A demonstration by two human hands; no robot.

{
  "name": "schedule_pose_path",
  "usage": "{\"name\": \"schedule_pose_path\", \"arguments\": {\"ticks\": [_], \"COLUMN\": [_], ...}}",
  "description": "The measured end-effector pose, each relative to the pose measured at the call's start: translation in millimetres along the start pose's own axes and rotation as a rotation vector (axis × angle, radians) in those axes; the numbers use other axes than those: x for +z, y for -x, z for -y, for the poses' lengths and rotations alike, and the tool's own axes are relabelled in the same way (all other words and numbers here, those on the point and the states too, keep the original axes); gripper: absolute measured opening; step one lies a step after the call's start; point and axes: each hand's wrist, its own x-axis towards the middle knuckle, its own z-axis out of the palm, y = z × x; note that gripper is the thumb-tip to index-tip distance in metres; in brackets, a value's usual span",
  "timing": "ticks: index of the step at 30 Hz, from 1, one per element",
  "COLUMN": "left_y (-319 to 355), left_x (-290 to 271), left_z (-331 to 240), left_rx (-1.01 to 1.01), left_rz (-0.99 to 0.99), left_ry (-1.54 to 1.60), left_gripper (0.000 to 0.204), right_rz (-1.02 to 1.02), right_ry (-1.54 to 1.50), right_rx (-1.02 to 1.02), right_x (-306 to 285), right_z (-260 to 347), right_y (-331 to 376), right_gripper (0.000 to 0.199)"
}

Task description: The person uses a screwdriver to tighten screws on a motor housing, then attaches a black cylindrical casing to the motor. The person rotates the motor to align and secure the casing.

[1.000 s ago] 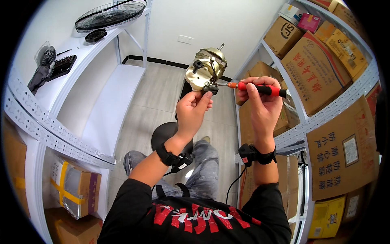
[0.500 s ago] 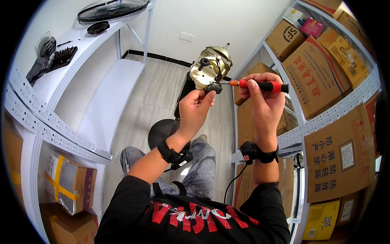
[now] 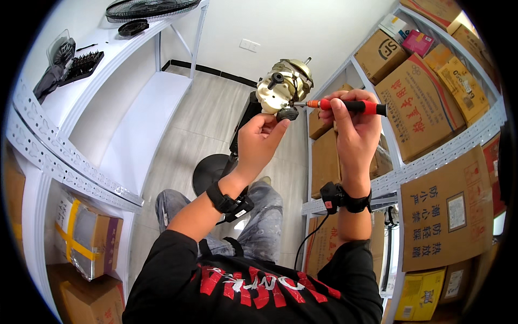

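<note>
A fan motor with a cream front housing and metal rear sits atop a dark stand ahead of me. Low on its near side is a small dark rounded block. My left hand pinches that block between thumb and fingers, some of which are hidden behind it. From the right, my right hand grips a red and black screwdriver, held nearly level. Its thin shaft points left to the motor just above the block; what the tip touches is too small to tell.
At upper left, a white shelf bears a black fan grille and a black tray of bits. Racks with cardboard boxes stand close on the right; a taped box is lower left. The round stand base rests on the floor.
The motor and dark block appear slightly farther right in the view. The screwdriver sits a little higher against the motor, and both hands keep their holds.
</note>
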Motion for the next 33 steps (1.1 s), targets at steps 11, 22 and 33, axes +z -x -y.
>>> {"name": "schedule_pose_path", "arguments": {"ticks": [11, 22, 33], "left_y": [-26.0, -35.6, -35.7], "left_x": [-21.1, -6.8, -6.7], "left_z": [-22.2, -12.8, -8.6], "left_rx": [0.483, 0.385, 0.423], "left_rz": [-0.111, 0.004, 0.027], "left_ry": [-0.725, -0.491, -0.447], "left_gripper": [0.105, 0.096, 0.091], "right_rz": [0.012, 0.103, 0.119], "right_ry": [0.013, 0.050, 0.182], "right_rx": [-0.019, -0.034, -0.016], "right_x": [-3.0, 4.4, 20.7], "right_z": [-3.2, 1.6, 11.7], "right_y": [-2.8, -9.7, -33.2], "right_gripper": [0.019, 0.018, 0.019]}}
